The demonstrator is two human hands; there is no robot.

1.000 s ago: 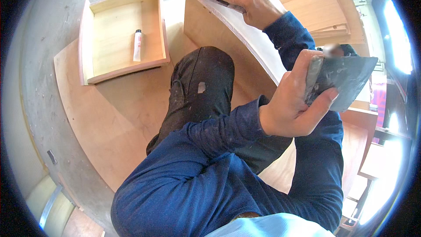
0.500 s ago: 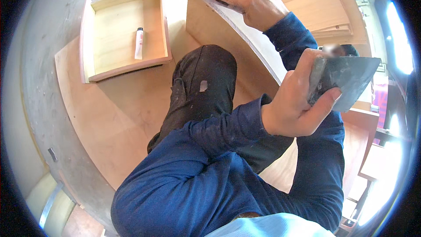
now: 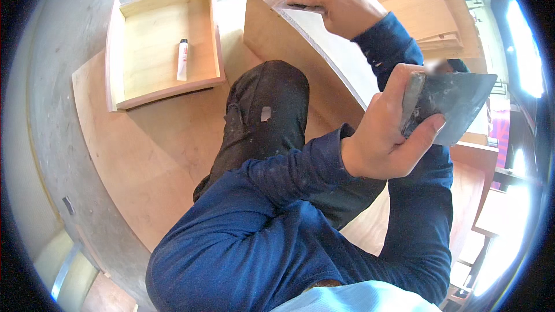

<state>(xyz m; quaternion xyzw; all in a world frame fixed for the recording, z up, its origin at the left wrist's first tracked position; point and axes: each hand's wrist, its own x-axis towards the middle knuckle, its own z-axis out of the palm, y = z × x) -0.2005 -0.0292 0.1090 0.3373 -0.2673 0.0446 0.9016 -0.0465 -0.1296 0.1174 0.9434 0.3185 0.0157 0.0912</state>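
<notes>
Right grip (image 3: 344,6) is clamped on a dark, thin tool (image 3: 304,8) against a curved panel's whitened face (image 3: 339,41); left grip (image 3: 387,133) is clamped on a grey, smeared scraper (image 3: 457,104), raised near the right forearm. Across the room: grey floor (image 3: 72,162), open wooden box (image 3: 147,40) holding a white tube (image 3: 182,62), pale wooden surface (image 3: 133,162), stacked boards (image 3: 422,14).

Tube print (image 3: 184,55) (red), seemingly illegible.

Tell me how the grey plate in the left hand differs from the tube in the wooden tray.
The grey plate is broad; the tube is slim, white and dark-capped. The left hand holds the grey plate up; the tube lies in the wooden tray.
</notes>
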